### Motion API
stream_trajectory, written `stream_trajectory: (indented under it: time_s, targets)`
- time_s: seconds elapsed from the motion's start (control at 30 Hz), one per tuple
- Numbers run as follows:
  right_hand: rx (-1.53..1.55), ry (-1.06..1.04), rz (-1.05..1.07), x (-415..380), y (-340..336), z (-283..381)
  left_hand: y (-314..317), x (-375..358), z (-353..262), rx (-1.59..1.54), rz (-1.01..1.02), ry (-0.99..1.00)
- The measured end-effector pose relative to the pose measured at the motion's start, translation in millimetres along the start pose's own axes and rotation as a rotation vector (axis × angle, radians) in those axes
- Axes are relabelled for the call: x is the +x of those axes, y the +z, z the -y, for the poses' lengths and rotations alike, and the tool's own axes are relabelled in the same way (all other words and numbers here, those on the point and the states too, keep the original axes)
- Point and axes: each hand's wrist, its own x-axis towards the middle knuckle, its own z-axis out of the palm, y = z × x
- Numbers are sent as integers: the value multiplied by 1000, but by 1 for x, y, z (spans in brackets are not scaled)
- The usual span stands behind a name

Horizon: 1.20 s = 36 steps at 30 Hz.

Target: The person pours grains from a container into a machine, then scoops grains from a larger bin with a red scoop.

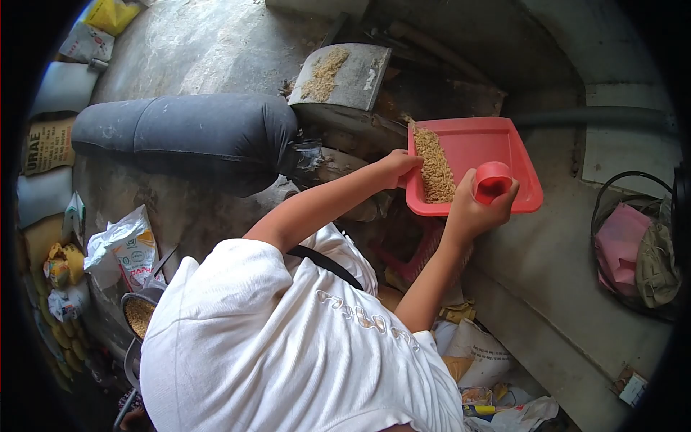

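Observation:
My left hand [402, 168] grips the near-left edge of a red plastic tray [497, 138], its fingers closed on the rim. Along the tray's left side lies a heap of unhusked grain [435, 169]; the right side shows bare plastic. My right hand [481, 207] is wrapped round a small red cup [494, 174], held over the tray's near-right part. The cup's mouth faces me, with a dark inside. Just beyond my left hand, a curved grey metal cover [353, 79] carries loose grain on top.
A long dark cloth tube [187, 135] stretches left from the machinery. At far left stand sacks [49, 146] and a plastic bag [131, 248], with a pot of grain [138, 315] lower down. A black-rimmed basket [633, 248] sits on the right ledge. Scraps of packaging [497, 403] lie below.

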Motion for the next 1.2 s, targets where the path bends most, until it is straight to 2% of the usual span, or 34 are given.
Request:
stream_trajectory:
  time_s: [0.37, 0.47, 1.2]
  targets:
    - [12, -2, -2, 1, 0, 0, -1, 3, 2, 6, 0, 12]
    - [9, 4, 4, 1, -1, 2, -1, 5, 3, -73, 22, 25]
    - [-29, -20, -7, 1, -2, 2, 0, -3, 0, 19, 8, -2]
